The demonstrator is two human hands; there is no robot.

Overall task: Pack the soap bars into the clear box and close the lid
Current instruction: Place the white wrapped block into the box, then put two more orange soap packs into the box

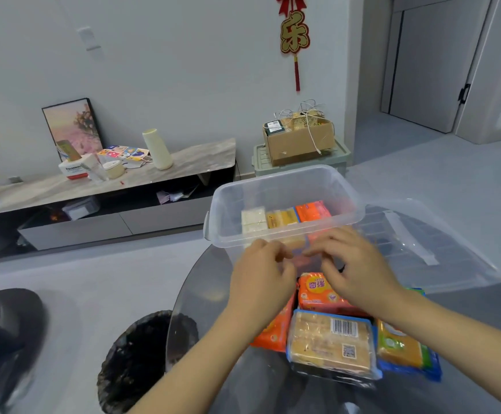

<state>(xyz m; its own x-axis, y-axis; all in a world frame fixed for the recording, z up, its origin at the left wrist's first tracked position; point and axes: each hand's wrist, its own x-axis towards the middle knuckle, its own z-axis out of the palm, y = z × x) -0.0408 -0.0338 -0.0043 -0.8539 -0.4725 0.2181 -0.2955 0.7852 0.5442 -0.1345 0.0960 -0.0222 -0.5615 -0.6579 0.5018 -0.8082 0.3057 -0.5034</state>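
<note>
So we're mid-packing here: the clear box (285, 204) sits open on the far side of the desk (201, 297), with a row of soap bars (285, 217) already lined up inside, white on the left, yellow in the middle, orange on the right. Both hands meet at the box's near wall, the left hand (261, 279) and right hand (356, 270) with fingers curled and pinching toward each other, but it's too blurry to tell if they're gripping anything. More wrapped soap packs (331, 342) wait on the near side, and the lid (422, 243) lies to the right of the box. Next move is probably grabbing another pack, lid comes last
</note>
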